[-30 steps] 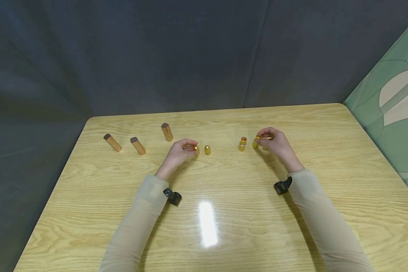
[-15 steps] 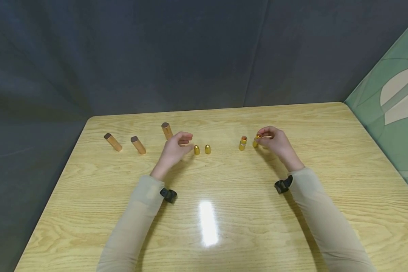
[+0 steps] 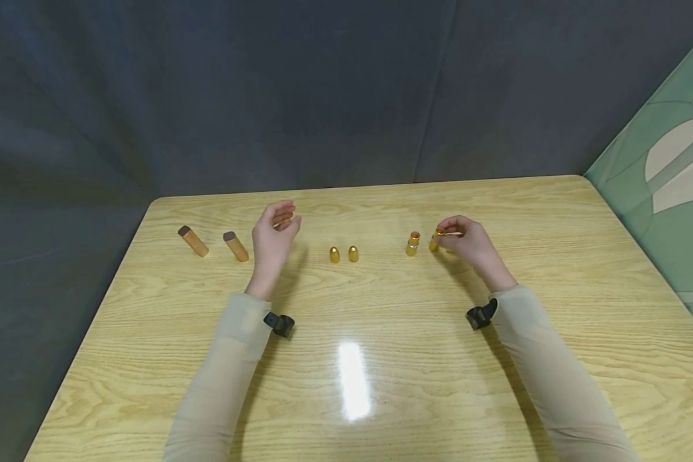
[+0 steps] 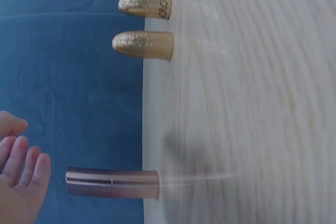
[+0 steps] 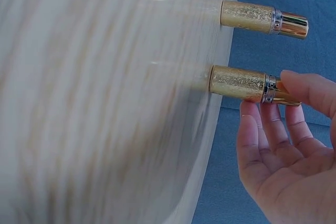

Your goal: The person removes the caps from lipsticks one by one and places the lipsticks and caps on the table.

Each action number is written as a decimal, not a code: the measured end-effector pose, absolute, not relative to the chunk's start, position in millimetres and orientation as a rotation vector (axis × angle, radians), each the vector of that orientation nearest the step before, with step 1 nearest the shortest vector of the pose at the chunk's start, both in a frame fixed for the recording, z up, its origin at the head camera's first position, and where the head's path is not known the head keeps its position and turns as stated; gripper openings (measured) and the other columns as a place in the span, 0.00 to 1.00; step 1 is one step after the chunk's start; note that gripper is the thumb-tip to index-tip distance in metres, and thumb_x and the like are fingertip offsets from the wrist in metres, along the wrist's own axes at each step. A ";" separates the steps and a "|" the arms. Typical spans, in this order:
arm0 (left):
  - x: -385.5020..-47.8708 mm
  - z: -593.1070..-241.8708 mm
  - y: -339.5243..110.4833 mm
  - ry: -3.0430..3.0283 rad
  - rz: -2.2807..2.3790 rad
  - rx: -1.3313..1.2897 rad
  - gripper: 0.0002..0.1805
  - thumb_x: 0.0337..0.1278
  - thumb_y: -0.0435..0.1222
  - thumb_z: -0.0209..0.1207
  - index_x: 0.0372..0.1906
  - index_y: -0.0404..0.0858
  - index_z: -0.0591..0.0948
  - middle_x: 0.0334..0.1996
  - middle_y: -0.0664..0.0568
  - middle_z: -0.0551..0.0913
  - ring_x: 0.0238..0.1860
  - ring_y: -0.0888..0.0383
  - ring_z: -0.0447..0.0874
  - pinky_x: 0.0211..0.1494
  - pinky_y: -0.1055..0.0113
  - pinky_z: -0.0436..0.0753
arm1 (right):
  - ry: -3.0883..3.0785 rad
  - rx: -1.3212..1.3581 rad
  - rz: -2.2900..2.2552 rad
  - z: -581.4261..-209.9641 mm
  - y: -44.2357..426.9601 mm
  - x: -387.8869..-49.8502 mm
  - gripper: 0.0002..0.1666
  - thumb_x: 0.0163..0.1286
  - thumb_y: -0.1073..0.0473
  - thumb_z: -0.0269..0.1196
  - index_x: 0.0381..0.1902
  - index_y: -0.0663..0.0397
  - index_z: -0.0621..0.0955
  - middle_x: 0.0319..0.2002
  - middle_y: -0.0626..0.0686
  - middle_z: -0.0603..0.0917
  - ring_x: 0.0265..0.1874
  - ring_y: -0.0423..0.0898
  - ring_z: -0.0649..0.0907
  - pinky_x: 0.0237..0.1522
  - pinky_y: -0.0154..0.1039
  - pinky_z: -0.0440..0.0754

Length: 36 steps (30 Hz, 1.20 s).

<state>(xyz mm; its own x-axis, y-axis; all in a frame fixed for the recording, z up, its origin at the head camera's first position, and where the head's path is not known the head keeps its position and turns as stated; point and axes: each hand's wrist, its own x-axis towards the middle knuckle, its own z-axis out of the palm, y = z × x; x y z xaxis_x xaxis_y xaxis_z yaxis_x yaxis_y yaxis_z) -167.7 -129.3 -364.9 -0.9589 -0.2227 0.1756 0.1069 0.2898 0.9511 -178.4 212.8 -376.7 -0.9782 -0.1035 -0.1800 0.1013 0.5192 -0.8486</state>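
Note:
My right hand [image 3: 464, 241] pinches the top of an uncapped gold lipstick [image 5: 236, 83] between thumb and fingers; its base stands on the table. Another uncapped gold lipstick [image 3: 412, 244] stands upright just to its left. Two rounded gold lipstick caps [image 3: 335, 255] stand side by side near the middle of the table. Raised with loosely bent fingers, my left hand [image 3: 273, 239] holds nothing. Beside it in the left wrist view stands a rose-gold lipstick [image 4: 113, 183], apart from the fingers; in the head view the hand hides that lipstick.
Two more rose-gold lipsticks, a nearer one [image 3: 235, 246] and a farther one [image 3: 193, 241], stand to the left of my left hand. The wooden table [image 3: 416, 359] ends at a dark curtain [image 3: 300, 96] behind.
My left hand has let go of the left gold cap and moved left and farther back, to the nearest rose-gold lipstick. The right hand keeps its pinch in the same spot.

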 end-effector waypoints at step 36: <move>-183.9 -386.7 -150.3 -2.380 -1.759 0.346 0.26 0.62 0.31 0.57 0.64 0.33 0.68 0.61 0.37 0.71 0.61 0.44 0.69 0.68 0.55 0.72 | 2.526 0.017 -1.456 -375.7 212.8 -177.0 0.21 0.69 0.61 0.59 0.55 0.66 0.71 0.51 0.59 0.76 0.36 0.29 0.76 0.39 0.27 0.78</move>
